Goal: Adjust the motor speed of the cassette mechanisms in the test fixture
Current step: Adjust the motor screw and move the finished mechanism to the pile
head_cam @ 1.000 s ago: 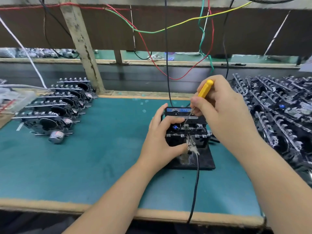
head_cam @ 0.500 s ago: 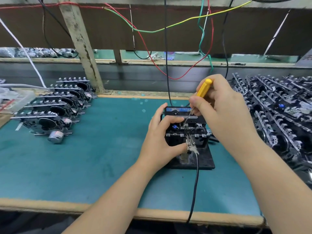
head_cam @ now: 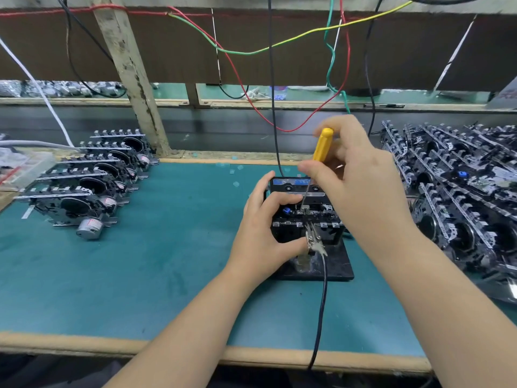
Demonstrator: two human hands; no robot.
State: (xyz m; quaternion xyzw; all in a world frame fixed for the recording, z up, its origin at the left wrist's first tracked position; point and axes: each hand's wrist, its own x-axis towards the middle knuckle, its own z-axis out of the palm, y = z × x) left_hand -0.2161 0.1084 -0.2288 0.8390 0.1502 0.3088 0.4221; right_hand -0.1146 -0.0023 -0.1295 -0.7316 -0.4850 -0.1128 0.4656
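A black cassette mechanism (head_cam: pixel 305 219) sits in the black test fixture (head_cam: pixel 335 264) at the middle of the teal bench mat. My left hand (head_cam: pixel 263 233) grips the mechanism's left side, thumb at its front and fingers over its top. My right hand (head_cam: pixel 352 177) pinches a yellow-handled screwdriver (head_cam: pixel 322 145) whose thin metal shaft slants down to the mechanism's top near a small blue part (head_cam: pixel 286 210). A metal clip (head_cam: pixel 313 239) on a black cable (head_cam: pixel 321 309) is attached at the mechanism's front.
A row of cassette mechanisms (head_cam: pixel 92 186) with silver motors stands at the left. A large heap of mechanisms (head_cam: pixel 461 197) fills the right side. Coloured wires (head_cam: pixel 251 51) hang from above. A slanted wooden post (head_cam: pixel 131 77) stands behind the mat.
My right hand has loosened round the screwdriver, so more of the yellow handle shows and the fingers have shifted on it. My left hand and the mechanism stay in place.
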